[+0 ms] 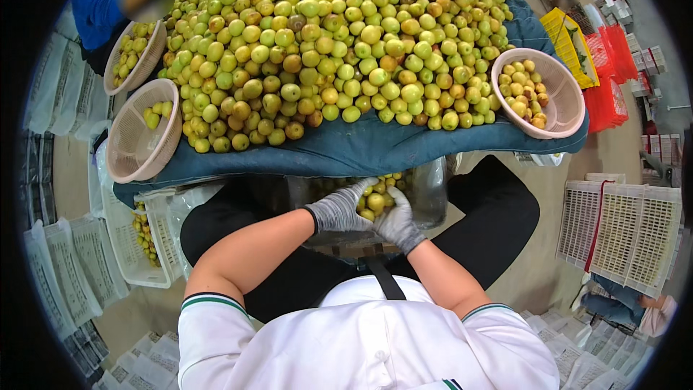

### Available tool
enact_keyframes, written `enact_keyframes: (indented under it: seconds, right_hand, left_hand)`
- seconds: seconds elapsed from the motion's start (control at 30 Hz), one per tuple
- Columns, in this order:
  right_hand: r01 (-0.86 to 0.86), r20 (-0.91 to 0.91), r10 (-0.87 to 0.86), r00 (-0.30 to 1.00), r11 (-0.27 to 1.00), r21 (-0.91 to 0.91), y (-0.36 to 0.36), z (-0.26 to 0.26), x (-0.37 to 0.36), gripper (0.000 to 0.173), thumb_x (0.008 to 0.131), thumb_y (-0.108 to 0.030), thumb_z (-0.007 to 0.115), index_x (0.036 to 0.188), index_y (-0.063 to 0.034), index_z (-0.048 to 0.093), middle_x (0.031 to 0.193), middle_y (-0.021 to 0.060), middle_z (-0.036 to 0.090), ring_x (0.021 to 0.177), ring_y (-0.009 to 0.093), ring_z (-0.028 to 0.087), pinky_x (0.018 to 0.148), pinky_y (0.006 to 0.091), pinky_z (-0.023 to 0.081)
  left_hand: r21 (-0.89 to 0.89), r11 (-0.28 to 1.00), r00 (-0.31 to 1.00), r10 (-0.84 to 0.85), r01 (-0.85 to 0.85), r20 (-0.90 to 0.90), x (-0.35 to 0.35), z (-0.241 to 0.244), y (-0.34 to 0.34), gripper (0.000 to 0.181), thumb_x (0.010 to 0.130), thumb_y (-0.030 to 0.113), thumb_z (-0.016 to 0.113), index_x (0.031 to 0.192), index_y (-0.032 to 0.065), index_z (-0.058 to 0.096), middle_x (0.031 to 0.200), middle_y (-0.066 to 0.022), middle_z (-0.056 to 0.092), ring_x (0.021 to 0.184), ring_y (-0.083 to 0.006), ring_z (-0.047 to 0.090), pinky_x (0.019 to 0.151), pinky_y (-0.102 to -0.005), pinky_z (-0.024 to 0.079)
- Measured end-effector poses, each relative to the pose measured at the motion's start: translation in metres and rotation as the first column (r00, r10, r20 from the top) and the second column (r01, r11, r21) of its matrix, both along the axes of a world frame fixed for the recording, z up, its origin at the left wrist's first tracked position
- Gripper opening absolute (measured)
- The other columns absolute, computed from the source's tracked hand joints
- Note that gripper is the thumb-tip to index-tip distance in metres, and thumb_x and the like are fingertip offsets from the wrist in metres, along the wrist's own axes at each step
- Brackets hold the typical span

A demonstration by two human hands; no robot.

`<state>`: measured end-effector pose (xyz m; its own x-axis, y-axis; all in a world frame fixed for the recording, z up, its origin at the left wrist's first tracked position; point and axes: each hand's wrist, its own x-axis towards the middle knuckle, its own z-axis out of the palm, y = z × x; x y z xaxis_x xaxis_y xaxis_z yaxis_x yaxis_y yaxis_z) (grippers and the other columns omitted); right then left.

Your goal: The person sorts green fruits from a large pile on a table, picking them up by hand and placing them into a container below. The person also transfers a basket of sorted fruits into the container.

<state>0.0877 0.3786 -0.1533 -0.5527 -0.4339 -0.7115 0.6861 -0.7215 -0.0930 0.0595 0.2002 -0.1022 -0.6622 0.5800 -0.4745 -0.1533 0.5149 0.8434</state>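
Both my hands wear grey knit gloves and are below the near edge of the table, in front of my lap. My left hand (342,210) and my right hand (399,223) curve around several green jujubes (374,201), cupping them between the palms. Smaller-looking jujubes (399,176) show beyond my fingertips, in a container lined with clear plastic (433,195). The table edge partly hides that container. Above my hands, a large heap of yellow-green jujubes (335,49), some with brown patches, covers the table's blue padded cloth (346,143).
Pink plastic baskets (566,95) with some fruit sit at the table's right corner and left side (142,154). A white crate (124,238) with fruit stands lower left. Stacked white crates (617,233) are at right. A person in a blue sleeve (97,0) is at upper left.
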Motion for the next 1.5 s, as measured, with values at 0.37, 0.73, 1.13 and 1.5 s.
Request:
enact_keyframes:
  seconds: [0.37, 0.73, 1.13, 1.5]
  right_hand:
    - [-0.333, -0.187, 0.9, 0.393, 0.329, 0.884, 0.027, -0.008, -0.03, 0.058, 0.091, -0.038, 0.065, 0.135, -0.0024, 0.049, 0.128, 0.0168, 0.055, 0.118, 0.029, 0.055, 0.095, 0.039, 0.051]
    - [0.815, -0.259, 0.902, 0.345, -0.15, 0.56, 0.034, 0.094, -0.275, 0.042, 0.091, -0.037, 0.059, 0.123, -0.0092, 0.061, 0.126, 0.0165, 0.059, 0.123, 0.035, 0.05, 0.106, 0.0456, 0.036]
    - [0.676, -0.232, 0.864, 0.447, -0.156, 0.721, -0.056, 0.074, -0.24, 0.042, 0.08, -0.044, 0.071, 0.111, -0.0162, 0.071, 0.15, 0.0176, 0.035, 0.134, 0.039, 0.038, 0.111, 0.0453, 0.034]
    - [0.685, -0.413, 0.89, -0.191, 0.423, 0.594, -0.081, 0.081, -0.202, 0.045, 0.09, -0.026, 0.062, 0.132, -0.0121, 0.055, 0.129, 0.0177, 0.056, 0.12, 0.033, 0.054, 0.105, 0.0443, 0.042]
  left_hand:
    - [-0.416, 0.72, 0.832, -0.482, 0.555, 0.274, -0.03, 0.022, 0.01, 0.087, 0.081, 0.041, 0.07, 0.147, -0.0026, 0.033, 0.137, -0.0271, 0.051, 0.124, -0.0373, 0.053, 0.104, -0.0399, 0.043]
    - [-0.214, 0.927, 0.735, 0.09, -0.309, -0.672, -0.078, 0.079, -0.013, 0.049, 0.087, 0.025, 0.067, 0.129, 0.0048, 0.053, 0.121, -0.0198, 0.058, 0.113, -0.0353, 0.056, 0.1, -0.0439, 0.045]
    - [-0.522, 0.727, 0.814, 0.089, -0.447, -0.573, -0.091, 0.076, -0.009, 0.1, 0.074, 0.04, 0.079, 0.151, 0.0076, 0.025, 0.144, -0.0267, 0.034, 0.127, -0.0424, 0.044, 0.107, -0.046, 0.04]
    - [-0.734, 0.6, 0.934, 0.066, -0.319, -0.352, -0.093, 0.091, -0.029, 0.072, 0.082, 0.039, 0.071, 0.138, 0.003, 0.043, 0.131, -0.0229, 0.044, 0.106, -0.0334, 0.061, 0.09, -0.043, 0.052]
